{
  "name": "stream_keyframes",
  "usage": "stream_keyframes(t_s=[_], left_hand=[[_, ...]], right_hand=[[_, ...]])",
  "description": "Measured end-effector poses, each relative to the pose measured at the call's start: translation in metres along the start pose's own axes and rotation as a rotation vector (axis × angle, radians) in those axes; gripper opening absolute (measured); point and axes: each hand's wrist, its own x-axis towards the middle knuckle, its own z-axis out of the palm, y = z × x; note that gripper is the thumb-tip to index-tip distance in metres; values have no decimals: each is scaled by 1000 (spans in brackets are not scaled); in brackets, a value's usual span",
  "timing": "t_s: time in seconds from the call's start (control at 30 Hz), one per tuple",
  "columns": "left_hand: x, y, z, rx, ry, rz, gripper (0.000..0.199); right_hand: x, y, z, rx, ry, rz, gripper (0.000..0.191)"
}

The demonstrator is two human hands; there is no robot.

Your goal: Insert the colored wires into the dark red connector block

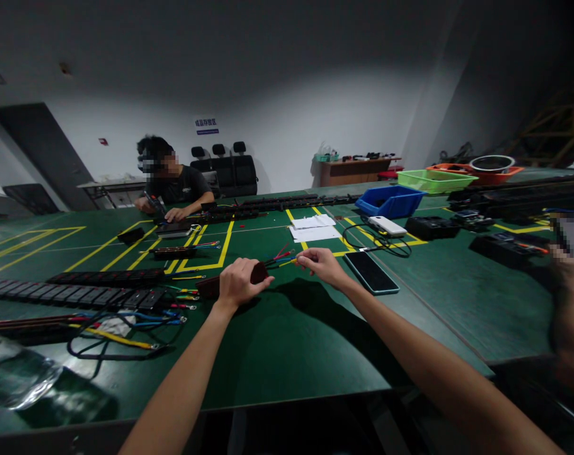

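Observation:
My left hand [242,280] is closed round the end of a dark reddish-brown casing [208,287], thumb stretched along its near side. From its open end come several coloured wires [276,260], red, blue and yellow among them. My right hand [319,262] pinches the tip of the yellow wire [287,263] between thumb and fingers, to the right of the casing. Just beyond my right wrist lies a phone [372,273], screen up. Left of my left hand, long black strips [73,295] with wire ends and ring terminals lie on the green table [268,366].
Across the table a person [182,186] works with a dark tool. White papers [315,229], a white power bank [387,226] with a black cable, and a blue bin [391,201] stand ahead. A clear bottle [26,373] lies near left. Another person's hand [573,284] shows at right.

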Motion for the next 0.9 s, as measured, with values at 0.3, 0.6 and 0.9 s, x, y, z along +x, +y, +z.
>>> stream_keyframes(t_s=[0.3,0.6,0.9], left_hand=[[0,1,-2,-8,-14,-1,49],[-1,0,1,-7,-10,-18,49],[0,1,1,9,9,-35,50]], right_hand=[[1,2,-1,-10,10,10,39],[1,3,-1,-27,15,-8,41],[0,0,0,-39,20,-17,37]])
